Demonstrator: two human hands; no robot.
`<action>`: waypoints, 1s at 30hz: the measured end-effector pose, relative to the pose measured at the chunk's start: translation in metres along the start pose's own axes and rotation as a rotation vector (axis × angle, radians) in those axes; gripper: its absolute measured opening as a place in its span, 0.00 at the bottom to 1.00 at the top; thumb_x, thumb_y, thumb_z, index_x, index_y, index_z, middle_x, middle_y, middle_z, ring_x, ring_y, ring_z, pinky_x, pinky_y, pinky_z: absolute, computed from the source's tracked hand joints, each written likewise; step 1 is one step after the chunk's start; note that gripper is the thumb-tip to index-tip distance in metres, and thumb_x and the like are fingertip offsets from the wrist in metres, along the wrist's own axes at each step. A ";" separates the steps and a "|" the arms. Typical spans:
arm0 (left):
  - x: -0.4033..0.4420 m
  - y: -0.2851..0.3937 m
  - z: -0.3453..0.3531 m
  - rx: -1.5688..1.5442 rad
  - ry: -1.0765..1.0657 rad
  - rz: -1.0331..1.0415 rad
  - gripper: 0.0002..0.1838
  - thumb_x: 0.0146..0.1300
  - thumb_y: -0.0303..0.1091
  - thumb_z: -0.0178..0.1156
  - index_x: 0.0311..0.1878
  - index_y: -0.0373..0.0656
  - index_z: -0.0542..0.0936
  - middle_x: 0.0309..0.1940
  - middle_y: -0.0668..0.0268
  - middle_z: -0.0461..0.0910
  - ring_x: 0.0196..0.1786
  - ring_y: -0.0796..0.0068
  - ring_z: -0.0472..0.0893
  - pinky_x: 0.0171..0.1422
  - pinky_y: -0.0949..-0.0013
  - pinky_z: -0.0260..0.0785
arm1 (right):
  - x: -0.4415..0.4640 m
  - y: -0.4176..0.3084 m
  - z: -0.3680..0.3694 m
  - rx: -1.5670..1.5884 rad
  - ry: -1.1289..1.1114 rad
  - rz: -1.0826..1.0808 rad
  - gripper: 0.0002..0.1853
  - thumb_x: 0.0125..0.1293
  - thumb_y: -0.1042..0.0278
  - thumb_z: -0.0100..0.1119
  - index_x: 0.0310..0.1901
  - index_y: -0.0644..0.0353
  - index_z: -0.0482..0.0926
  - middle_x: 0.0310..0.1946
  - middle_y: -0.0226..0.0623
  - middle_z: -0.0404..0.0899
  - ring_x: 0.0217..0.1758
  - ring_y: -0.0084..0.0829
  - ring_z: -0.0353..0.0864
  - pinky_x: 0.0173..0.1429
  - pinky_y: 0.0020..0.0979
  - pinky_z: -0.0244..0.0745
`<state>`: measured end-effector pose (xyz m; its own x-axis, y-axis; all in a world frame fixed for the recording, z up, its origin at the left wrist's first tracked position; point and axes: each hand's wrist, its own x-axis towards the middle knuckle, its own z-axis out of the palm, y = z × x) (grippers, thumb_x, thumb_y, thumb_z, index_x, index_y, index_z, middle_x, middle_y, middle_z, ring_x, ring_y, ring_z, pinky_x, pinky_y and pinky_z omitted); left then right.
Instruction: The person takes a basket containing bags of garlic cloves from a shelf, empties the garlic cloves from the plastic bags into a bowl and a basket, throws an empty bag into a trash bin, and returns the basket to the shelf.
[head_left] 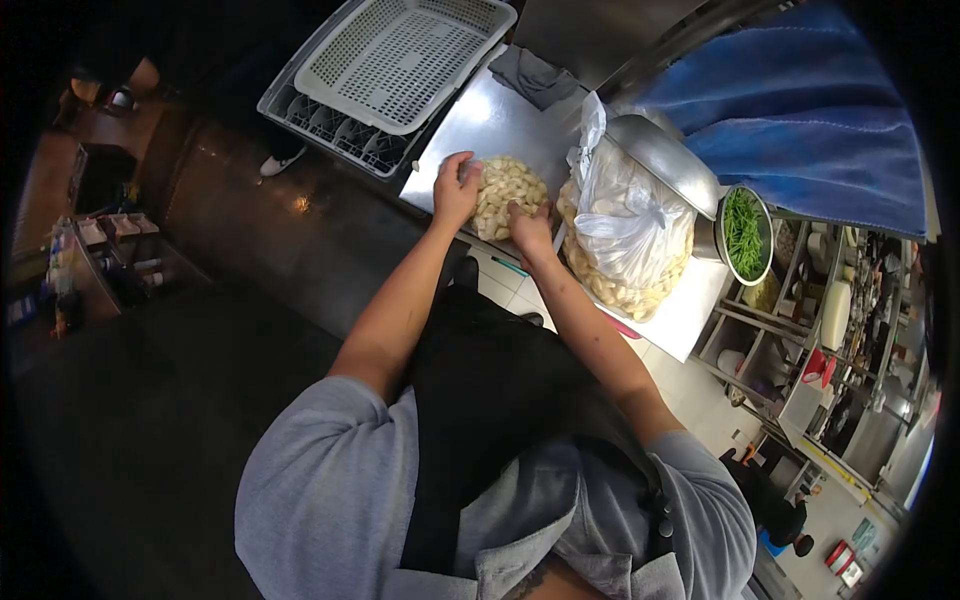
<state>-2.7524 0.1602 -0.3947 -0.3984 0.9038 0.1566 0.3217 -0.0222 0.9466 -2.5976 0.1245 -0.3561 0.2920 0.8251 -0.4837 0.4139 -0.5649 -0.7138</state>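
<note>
A clear bag of small pale-cream pieces (508, 190), perhaps garlic cloves, lies on the steel counter (530, 135) between my hands. My left hand (457, 192) is curved against its left side, fingers towards the far edge. At its near right side, my right hand (531, 228) presses on it with thumb and fingers, partly hidden. Just to the right stands a large tied plastic bag (632, 235) of similar pale pieces. A metal bowl (665, 165) rests tilted against the top of that big bag.
A grey perforated basket (405, 60) sits on a dark rack (335, 135) at the far left. A dark cloth (535, 78) lies at the counter's back. Right are a bowl of chopped greens (743, 235), a blue curtain (800, 120) and shelves. Another person (770, 495) is lower right.
</note>
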 end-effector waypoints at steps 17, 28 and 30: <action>-0.010 0.001 0.014 0.328 -0.272 -0.031 0.22 0.69 0.46 0.65 0.55 0.35 0.81 0.55 0.48 0.79 0.59 0.47 0.76 0.65 0.54 0.69 | 0.011 0.014 0.003 0.465 -0.129 0.126 0.37 0.72 0.59 0.57 0.78 0.50 0.54 0.68 0.45 0.70 0.68 0.40 0.73 0.64 0.49 0.72; -0.018 0.087 0.026 -0.147 -0.371 0.172 0.13 0.74 0.38 0.63 0.50 0.39 0.78 0.37 0.55 0.84 0.39 0.66 0.83 0.47 0.64 0.74 | -0.017 -0.039 -0.011 1.451 -0.223 0.147 0.24 0.79 0.49 0.43 0.67 0.56 0.71 0.61 0.40 0.77 0.65 0.38 0.77 0.67 0.40 0.73; -0.021 0.092 0.031 -0.109 -0.292 0.392 0.11 0.72 0.35 0.63 0.51 0.38 0.79 0.45 0.51 0.84 0.46 0.55 0.84 0.52 0.60 0.75 | -0.003 -0.036 -0.007 1.516 -0.221 0.178 0.24 0.80 0.49 0.41 0.65 0.56 0.73 0.60 0.41 0.78 0.63 0.38 0.78 0.66 0.40 0.73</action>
<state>-2.6878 0.1519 -0.3194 -0.0036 0.8999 0.4360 0.3017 -0.4147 0.8585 -2.6075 0.1427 -0.3254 0.0548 0.8121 -0.5810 -0.8870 -0.2276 -0.4018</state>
